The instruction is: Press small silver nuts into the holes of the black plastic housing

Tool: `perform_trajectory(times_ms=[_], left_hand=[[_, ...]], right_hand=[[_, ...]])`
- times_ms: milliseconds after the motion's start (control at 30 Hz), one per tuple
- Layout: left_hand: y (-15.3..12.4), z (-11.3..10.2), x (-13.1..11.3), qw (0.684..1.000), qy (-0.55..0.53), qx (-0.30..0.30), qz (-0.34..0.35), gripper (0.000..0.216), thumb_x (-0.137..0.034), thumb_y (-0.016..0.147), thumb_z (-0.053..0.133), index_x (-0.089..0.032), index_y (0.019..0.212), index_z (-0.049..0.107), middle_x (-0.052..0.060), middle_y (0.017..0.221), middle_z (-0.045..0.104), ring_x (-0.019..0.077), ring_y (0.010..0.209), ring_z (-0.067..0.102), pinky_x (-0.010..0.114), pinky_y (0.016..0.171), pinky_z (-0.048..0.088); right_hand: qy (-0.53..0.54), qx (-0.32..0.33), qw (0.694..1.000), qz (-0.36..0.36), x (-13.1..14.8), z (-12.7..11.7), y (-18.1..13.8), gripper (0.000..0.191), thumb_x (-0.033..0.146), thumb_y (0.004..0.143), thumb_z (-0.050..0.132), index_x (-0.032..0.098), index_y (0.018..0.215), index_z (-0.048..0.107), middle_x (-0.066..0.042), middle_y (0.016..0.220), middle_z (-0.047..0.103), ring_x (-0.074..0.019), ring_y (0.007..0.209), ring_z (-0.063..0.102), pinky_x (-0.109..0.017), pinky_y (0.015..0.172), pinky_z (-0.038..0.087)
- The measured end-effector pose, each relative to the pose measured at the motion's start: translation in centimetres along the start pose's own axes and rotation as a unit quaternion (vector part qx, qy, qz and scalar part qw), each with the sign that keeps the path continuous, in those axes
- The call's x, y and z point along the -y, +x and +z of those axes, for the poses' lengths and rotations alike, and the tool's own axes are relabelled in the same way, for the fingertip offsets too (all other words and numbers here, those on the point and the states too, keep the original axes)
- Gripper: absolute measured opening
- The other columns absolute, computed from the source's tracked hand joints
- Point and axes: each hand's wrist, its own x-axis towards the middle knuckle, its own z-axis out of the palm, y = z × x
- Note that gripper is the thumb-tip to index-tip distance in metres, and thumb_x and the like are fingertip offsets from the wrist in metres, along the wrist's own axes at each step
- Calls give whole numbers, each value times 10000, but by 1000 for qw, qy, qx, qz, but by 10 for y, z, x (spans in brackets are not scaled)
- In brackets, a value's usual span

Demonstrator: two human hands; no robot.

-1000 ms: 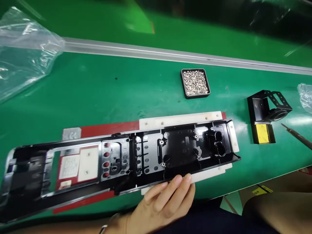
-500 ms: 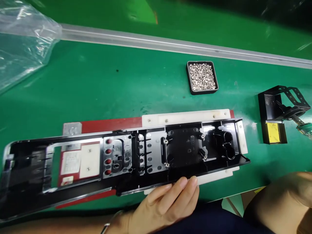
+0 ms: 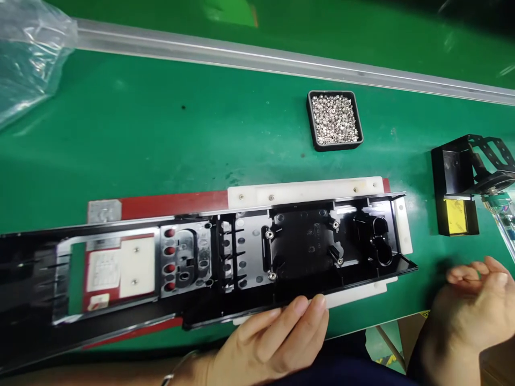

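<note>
Panel (image 3: pixel 306 241): black plastic, glossy, with strong reflections noted. Fixture (image 3: pixel 306 191) under it: white matt plastic on a red base. Surface (image 3: pixel 161 134): green mat, smooth, slight sheen. Tray (image 3: pixel 335 119): black plastic, filled with bright metal screws. Rail (image 3: pixel 257 53): brushed metal. Bag (image 3: pixel 28 59): clear crinkled film.
</note>
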Motion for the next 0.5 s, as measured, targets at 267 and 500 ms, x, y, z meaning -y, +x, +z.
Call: perform_trajectory(times_ms=[267,500], left_hand=[[-6,3,-5,999,-32,-4,-18,291,-233,776,661,-348,1043,673,-8,1336,518,176,1426,250,289,1189,156],[1,-7,-10,997,-78,3,-20,300,-218,761,690,-255,1057,662,108,1233,612,242,1244,486,378,1034,396]], right_hand=[[-169,177,958,-151,8,5,-27,373,355,1061,565,12,915,590,-56,808,452,-40,692,461,-116,683,363],[-147,191,949,-204,-12,14,-15,512,460,1088,490,14,865,605,-38,795,453,-12,673,428,-100,646,322]])
